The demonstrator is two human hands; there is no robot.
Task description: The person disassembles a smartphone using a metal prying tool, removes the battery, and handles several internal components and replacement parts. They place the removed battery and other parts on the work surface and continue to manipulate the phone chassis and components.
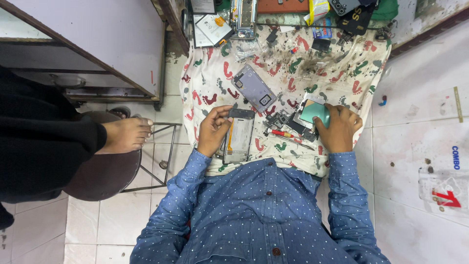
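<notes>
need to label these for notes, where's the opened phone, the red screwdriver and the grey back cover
opened phone [239, 137]: head view, middle of its open frame.
red screwdriver [279, 132]: head view, on the red handle.
grey back cover [253, 88]: head view, middle of the panel.

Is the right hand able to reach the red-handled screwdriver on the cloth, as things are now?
Probably yes. The red-handled screwdriver lies on the cloth just beside the right hand, nothing covering it. But that hand rests on a teal part and would likely need to release it first.

Screwdriver [279, 133] between phone frame [239, 136], maybe cover [315, 114]
</notes>
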